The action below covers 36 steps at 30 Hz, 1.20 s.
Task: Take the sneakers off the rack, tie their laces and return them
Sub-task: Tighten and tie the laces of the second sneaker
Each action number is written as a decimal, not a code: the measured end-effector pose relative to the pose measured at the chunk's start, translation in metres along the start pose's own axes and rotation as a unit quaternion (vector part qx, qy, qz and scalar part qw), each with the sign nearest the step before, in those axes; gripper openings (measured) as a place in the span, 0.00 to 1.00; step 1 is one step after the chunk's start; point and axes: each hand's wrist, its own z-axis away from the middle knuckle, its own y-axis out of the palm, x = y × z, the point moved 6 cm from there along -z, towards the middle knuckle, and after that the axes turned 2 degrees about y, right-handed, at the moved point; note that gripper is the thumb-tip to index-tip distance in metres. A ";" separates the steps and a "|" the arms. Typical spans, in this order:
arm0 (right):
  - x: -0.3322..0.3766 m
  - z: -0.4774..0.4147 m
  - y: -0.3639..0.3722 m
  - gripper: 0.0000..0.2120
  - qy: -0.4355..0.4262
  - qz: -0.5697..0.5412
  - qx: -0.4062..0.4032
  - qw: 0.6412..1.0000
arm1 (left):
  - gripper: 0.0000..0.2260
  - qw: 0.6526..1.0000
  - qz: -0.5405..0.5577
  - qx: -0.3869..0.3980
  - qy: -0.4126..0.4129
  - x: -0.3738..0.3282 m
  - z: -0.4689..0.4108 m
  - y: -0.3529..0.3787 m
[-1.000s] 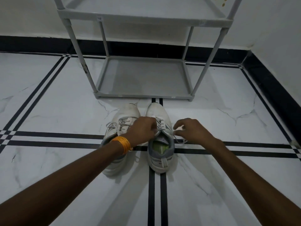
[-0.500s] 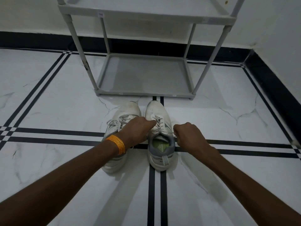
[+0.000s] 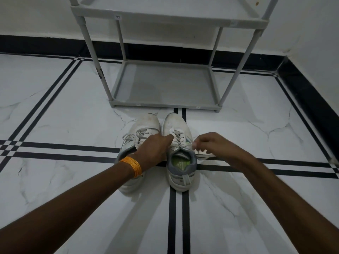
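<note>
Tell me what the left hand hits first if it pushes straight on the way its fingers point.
Probably the laces of the right sneaker; the left hand already reaches them, though contact is unclear.

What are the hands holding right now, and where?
Right hand pinches the right sneaker's lace beside its collar. Left hand rests on that sneaker; its grip is hidden.

Floor (image 3: 55,110): glossy white marble, black inlay.
Rack (image 3: 165,85): matt grey plastic.
Sneakers (image 3: 176,125): scuffed white cloth.
</note>
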 end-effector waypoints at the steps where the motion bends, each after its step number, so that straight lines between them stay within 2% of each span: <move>1: 0.007 0.001 -0.002 0.09 -0.012 -0.075 0.001 0.997 | 0.07 1.000 0.005 0.006 -0.007 0.001 0.000 0.000; 5: 0.009 -0.008 0.014 0.14 -0.042 -0.256 -0.010 0.966 | 0.06 0.999 0.010 0.027 -0.023 0.006 -0.001 -0.001; 8: 0.001 -0.012 0.023 0.11 -0.043 -0.346 -0.039 0.936 | 0.06 0.998 -0.002 0.022 -0.054 0.016 -0.002 -0.012; 10: -0.001 -0.013 0.025 0.10 -0.046 -0.377 -0.055 0.923 | 0.12 0.994 0.054 0.041 -0.083 0.024 -0.003 -0.021; 11: -0.001 -0.014 0.025 0.10 -0.045 -0.384 -0.063 0.920 | 0.14 0.986 0.121 0.048 -0.104 0.027 -0.004 -0.025; 13: -0.001 -0.015 0.026 0.10 -0.043 -0.380 -0.077 0.921 | 0.14 0.940 0.299 0.058 -0.155 0.027 -0.002 -0.028; 15: 0.001 -0.016 0.027 0.10 -0.046 -0.351 -0.089 0.931 | 0.11 0.874 0.456 0.047 -0.165 0.016 -0.001 -0.027; 18: 0.000 -0.017 0.025 0.09 -0.049 -0.315 -0.108 0.942 | 0.06 0.813 0.561 -0.023 -0.154 0.002 0.003 -0.014; 21: -0.001 -0.017 0.024 0.09 -0.050 -0.297 -0.109 0.947 | 0.07 0.778 0.601 -0.083 -0.164 0.006 0.003 0.003; 25: -0.007 -0.018 0.024 0.09 -0.037 -0.290 -0.120 0.949 | 0.07 0.783 0.589 -0.113 -0.164 0.004 -0.003 0.007; 30: -0.012 -0.018 0.026 0.07 0.001 -0.360 -0.114 0.926 | 0.07 0.782 0.592 -0.115 -0.160 -0.002 -0.005 0.006; 32: -0.014 -0.018 0.026 0.06 0.025 -0.373 -0.123 0.919 | 0.10 0.772 0.601 -0.113 -0.172 0.000 -0.005 0.006; 36: -0.007 -0.018 0.023 0.08 -0.006 -0.294 -0.115 0.949 | 0.19 0.760 0.611 -0.050 -0.215 0.006 -0.010 0.012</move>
